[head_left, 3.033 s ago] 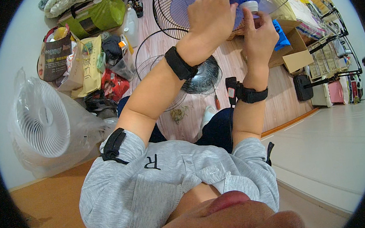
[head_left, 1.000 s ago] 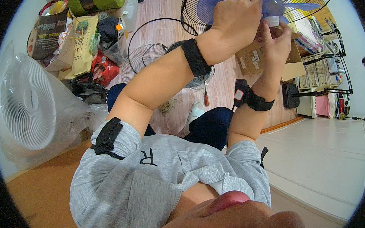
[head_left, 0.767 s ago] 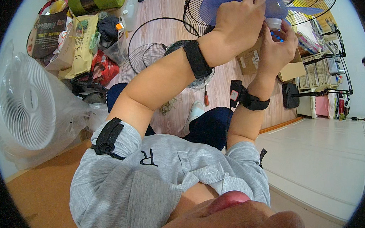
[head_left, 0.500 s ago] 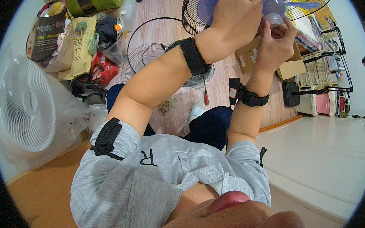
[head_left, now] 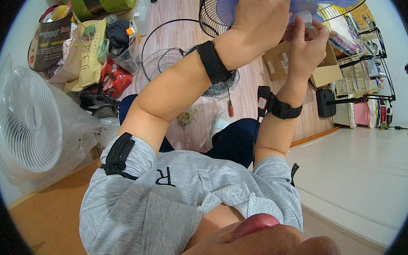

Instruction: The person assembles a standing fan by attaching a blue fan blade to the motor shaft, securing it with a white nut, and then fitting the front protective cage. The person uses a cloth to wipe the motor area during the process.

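Note:
At the top right, an electric fan's translucent blue blades [head_left: 339,2] sit against its black wire guard [head_left: 211,22]. My right hand [head_left: 307,46] pinches a small round whitish cap [head_left: 305,18] between thumb and fingers, at the hub of the blades. Whether the cap is screwed to the hub or only held against it, I cannot tell. My left hand [head_left: 263,21] is closed beside the hub, its back toward me. Its fingertips reach up by the blades, and what they grip is hidden behind the hand.
A loose wire fan guard [head_left: 163,64] lies on the floor near a screwdriver [head_left: 231,108]. Left stands a white fan [head_left: 34,117] under plastic wrap. Bags [head_left: 89,50] crowd the far left. A cardboard box [head_left: 277,62] sits beyond my right arm, near shelves [head_left: 350,76].
The fan's guard and blades have shifted slightly left. Both hands have moved a little up and left with them, and the cap is at a slightly different angle.

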A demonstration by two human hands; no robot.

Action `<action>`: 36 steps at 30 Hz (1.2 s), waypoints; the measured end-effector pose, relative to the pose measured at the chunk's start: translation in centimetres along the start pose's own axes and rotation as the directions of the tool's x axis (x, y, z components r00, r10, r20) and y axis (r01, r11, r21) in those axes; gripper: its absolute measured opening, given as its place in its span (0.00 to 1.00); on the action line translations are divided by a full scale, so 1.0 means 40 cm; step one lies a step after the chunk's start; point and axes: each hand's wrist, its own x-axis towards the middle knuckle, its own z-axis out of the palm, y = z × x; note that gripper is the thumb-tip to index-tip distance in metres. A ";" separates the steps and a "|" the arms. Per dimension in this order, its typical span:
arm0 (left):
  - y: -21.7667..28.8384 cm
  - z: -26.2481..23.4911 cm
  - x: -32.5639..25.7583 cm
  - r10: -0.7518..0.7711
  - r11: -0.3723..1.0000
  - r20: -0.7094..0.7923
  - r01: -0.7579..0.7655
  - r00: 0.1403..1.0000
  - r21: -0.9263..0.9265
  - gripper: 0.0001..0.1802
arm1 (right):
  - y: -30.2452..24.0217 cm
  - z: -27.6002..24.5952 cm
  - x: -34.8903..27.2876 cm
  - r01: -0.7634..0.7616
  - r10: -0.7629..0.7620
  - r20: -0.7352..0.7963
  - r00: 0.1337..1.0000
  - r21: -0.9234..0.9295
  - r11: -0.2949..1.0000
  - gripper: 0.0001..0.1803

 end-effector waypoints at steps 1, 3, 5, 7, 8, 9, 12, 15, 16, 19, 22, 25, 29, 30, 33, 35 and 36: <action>0.000 -0.001 0.000 -0.001 1.000 -0.001 0.001 1.000 0.006 0.20 | 0.000 0.000 0.007 -0.036 0.036 0.018 0.999 -0.013 0.999 0.26; -0.003 0.000 -0.001 -0.004 1.000 -0.004 0.004 1.000 0.020 0.21 | -0.002 0.001 0.022 -0.059 0.064 0.044 0.997 -0.097 0.993 0.28; -0.004 0.007 -0.004 0.005 0.998 -0.022 -0.003 1.000 0.062 0.18 | -0.008 0.004 0.030 -0.056 0.066 0.034 0.997 -0.242 0.969 0.30; -0.008 0.017 -0.008 0.029 0.995 -0.063 -0.022 0.998 0.100 0.18 | -0.015 0.008 0.020 -0.120 0.120 -0.012 0.993 -0.057 0.991 0.31; -0.009 0.021 -0.010 0.049 0.992 -0.095 -0.037 0.994 0.118 0.19 | -0.018 0.010 0.014 -0.125 0.127 -0.034 0.991 0.053 0.991 0.31; -0.011 0.026 -0.011 0.069 0.989 -0.125 -0.052 0.990 0.135 0.20 | -0.019 0.009 0.010 -0.098 0.098 -0.040 0.994 0.015 0.995 0.31; -0.017 0.033 -0.013 0.102 0.987 -0.130 -0.084 0.986 0.134 0.21 | -0.017 0.005 -0.006 0.018 -0.018 -0.016 1.000 0.017 1.000 0.30; -0.022 0.032 -0.011 0.121 0.987 -0.123 -0.106 0.985 0.120 0.21 | -0.010 -0.006 -0.011 -0.015 0.012 0.029 1.000 0.082 0.997 0.27; -0.024 0.030 -0.010 0.124 0.986 -0.131 -0.106 0.984 0.132 0.21 | -0.008 -0.008 -0.007 -0.025 0.022 0.048 0.999 0.071 0.997 0.27; -0.027 0.026 -0.008 0.117 0.984 -0.125 -0.098 0.985 0.148 0.21 | -0.002 -0.010 0.011 -0.001 0.007 0.063 0.998 -0.103 0.995 0.26; -0.026 0.022 -0.011 0.094 0.989 -0.119 -0.079 0.988 0.125 0.20 | -0.003 -0.004 0.010 -0.064 0.062 0.054 0.997 0.042 0.997 0.24; -0.021 0.022 -0.014 0.072 0.993 -0.121 -0.060 0.990 0.100 0.18 | -0.003 0.004 0.001 -0.114 0.094 0.076 0.993 0.320 0.941 0.23; -0.014 0.021 -0.017 0.049 0.993 -0.108 -0.037 0.993 0.110 0.18 | 0.005 0.010 -0.012 -0.244 0.192 0.151 0.970 0.585 0.773 0.23; -0.012 0.021 -0.017 0.044 0.994 -0.101 -0.033 0.994 0.106 0.18 | 0.009 0.008 -0.012 -0.222 0.173 0.140 0.975 0.554 0.802 0.22; -0.012 0.019 -0.019 0.045 0.995 -0.104 -0.035 0.994 0.096 0.18 | 0.023 0.008 -0.012 -0.190 0.145 0.129 0.981 0.476 0.859 0.22; -0.013 0.016 -0.019 0.059 0.995 -0.113 -0.049 0.992 0.089 0.18 | 0.033 0.009 -0.012 -0.169 0.115 0.142 0.983 0.469 0.867 0.23; -0.013 0.015 -0.020 0.069 0.994 -0.110 -0.059 0.992 0.089 0.17 | 0.038 0.010 -0.012 -0.155 0.108 0.128 0.986 0.458 0.875 0.24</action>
